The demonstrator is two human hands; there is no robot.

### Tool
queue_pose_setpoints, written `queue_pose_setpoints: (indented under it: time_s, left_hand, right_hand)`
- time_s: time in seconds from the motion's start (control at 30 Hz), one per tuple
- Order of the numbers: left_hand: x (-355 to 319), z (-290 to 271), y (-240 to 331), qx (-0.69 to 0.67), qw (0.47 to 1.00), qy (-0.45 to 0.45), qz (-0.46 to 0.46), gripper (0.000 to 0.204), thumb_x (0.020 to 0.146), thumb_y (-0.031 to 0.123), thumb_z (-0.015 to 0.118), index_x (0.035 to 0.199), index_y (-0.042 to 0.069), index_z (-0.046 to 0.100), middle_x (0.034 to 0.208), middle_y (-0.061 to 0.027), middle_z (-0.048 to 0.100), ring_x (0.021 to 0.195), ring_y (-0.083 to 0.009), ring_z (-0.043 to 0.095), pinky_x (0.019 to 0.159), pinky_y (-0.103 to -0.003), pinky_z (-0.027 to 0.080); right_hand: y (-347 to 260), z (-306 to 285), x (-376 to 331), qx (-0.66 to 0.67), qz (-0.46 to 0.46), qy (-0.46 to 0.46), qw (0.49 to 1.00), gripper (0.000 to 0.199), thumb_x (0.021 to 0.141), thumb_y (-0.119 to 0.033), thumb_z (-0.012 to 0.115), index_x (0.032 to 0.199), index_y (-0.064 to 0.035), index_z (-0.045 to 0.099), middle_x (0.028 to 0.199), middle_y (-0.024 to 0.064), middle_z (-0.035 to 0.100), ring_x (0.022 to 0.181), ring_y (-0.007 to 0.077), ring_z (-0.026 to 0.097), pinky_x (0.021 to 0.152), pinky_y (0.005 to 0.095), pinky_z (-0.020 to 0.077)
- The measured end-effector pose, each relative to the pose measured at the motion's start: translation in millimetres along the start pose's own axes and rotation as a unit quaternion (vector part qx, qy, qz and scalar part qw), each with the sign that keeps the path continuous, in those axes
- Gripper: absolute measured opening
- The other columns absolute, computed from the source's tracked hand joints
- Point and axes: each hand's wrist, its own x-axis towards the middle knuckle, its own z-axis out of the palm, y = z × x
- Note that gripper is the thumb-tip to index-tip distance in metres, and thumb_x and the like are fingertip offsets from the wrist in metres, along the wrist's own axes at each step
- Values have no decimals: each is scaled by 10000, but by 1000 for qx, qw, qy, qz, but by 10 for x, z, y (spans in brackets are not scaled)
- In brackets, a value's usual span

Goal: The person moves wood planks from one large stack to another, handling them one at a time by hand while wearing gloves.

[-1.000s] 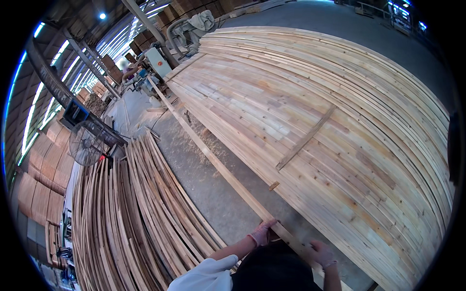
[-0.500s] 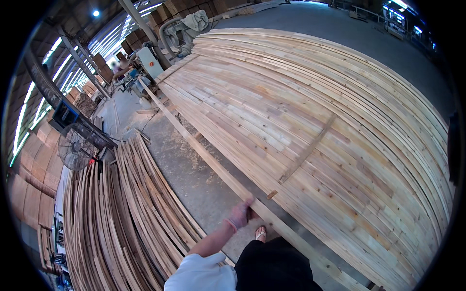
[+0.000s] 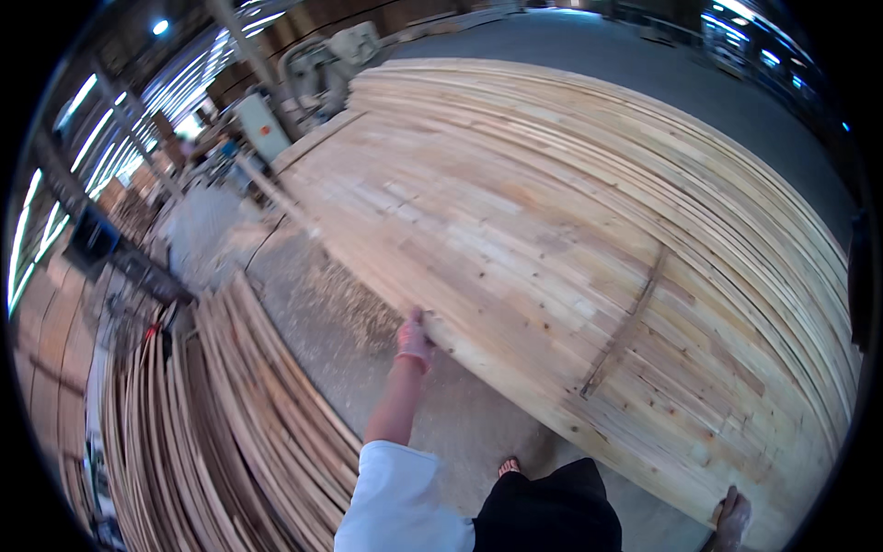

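A long pale wooden board (image 3: 515, 391) lies along the near edge of a wide stack of planks (image 3: 487, 267), level with its top layer. My left hand (image 3: 416, 342), in a pinkish glove, is closed around the board's near edge, its arm stretched forward. Farther toward the lower right, my right hand (image 3: 733, 511) is closed on the same edge, fingers on top; its underside is hidden. A narrow dark strip of wood (image 3: 624, 322) lies across the planks.
Long thin strips of wood (image 3: 230, 405) are piled on the floor at my left. Wood shavings (image 3: 345, 299) cover the floor beside the stack. A machine with a pale cabinet (image 3: 262, 126) stands at the far left. My foot (image 3: 509, 466) is on the concrete below.
The board has moved right, from over the floor gap to against the stack. My left hand has gone forward with it, and my right hand has come into view.
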Motion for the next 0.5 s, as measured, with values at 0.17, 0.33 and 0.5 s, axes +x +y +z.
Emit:
queue_pose_setpoints:
  time_s: [0.17, 0.33, 0.5]
  left_hand:
    - [1037, -609, 730, -50, 997, -62, -21, 447, 955, 458, 453, 1228, 114, 534, 1146, -71, 615, 1053, -249, 584, 897, -462, 485]
    - [713, -464, 582, -128, 981, -145, 7, 726, 929, 625, 312, 1410, 86, 381, 1417, -95, 442, 1287, -279, 425, 1075, -462, 334]
    - [232, -1304, -1280, -105, 922, -214, -305, 263, 816, 335, 622, 943, 107, 656, 798, -41, 636, 722, -204, 612, 683, -346, 536]
  right_hand:
    - [-1018, 491, -54, -58, -105, -9, 993, 477, 934, -438, 454, 656, -112, 664, 655, 153, 625, 705, 358, 614, 713, 495, 462]
    - [-1948, 829, -254, -39, -220, -91, 970, 481, 932, -468, 429, 717, -104, 657, 693, 146, 650, 624, 356, 617, 632, 466, 502]
    - [-2926, 1375, -321, 21, -250, -258, 933, 549, 922, -558, 384, 917, -98, 684, 846, 191, 667, 834, 372, 640, 785, 467, 494]
